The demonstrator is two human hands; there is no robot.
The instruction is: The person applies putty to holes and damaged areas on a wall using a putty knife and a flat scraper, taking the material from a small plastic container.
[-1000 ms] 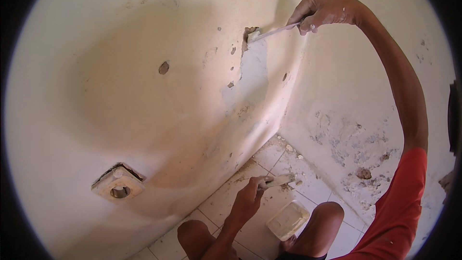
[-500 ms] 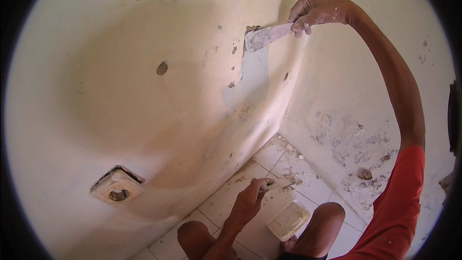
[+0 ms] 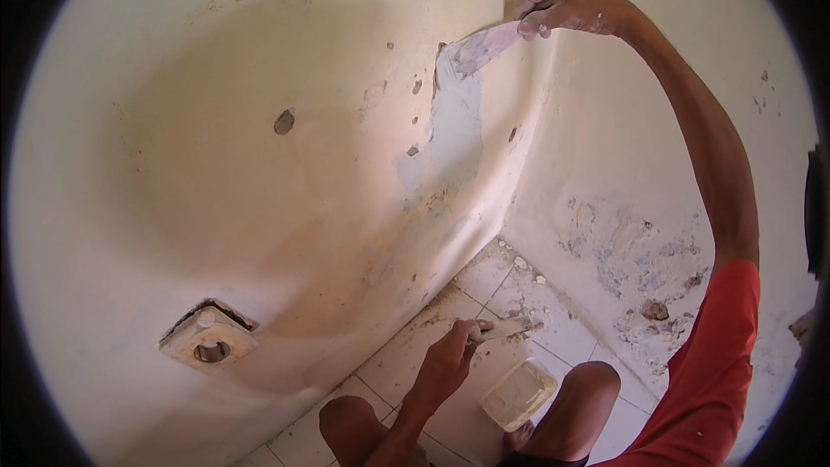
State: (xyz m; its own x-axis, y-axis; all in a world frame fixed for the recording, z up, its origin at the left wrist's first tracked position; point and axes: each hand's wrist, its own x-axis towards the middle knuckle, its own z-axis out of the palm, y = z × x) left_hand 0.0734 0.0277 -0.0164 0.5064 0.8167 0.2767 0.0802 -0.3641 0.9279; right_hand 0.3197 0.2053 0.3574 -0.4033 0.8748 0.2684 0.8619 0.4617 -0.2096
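Observation:
At the upper right, my right hand point(image 3: 560, 7) pinches a pale, flexible putty spreader point(image 3: 489, 47). Its stained edge lies against the wall at the top of a light grey patch of filler point(image 3: 456, 125). Lower down, above the floor, my left hand point(image 3: 453, 348) is closed round a putty knife point(image 3: 510, 328), its blade pointing right and coated with pale paste. Near that hand, between my knees, a rectangular tub point(image 3: 519, 394) smeared with cream-coloured paste stands on the tiles.
Small chips and a round hole point(image 3: 284, 122) mark the wall left of the patch. A square box with a round opening point(image 3: 210, 341) juts from the wall at lower left. Crumbling plaster point(image 3: 640, 259) covers part of the right wall. Debris point(image 3: 519, 281) lies on the white floor tiles.
My right hand has risen slightly with the spreader. Wet filler now covers most of the rough brown spot at the top of the patch. The left hand has stayed put.

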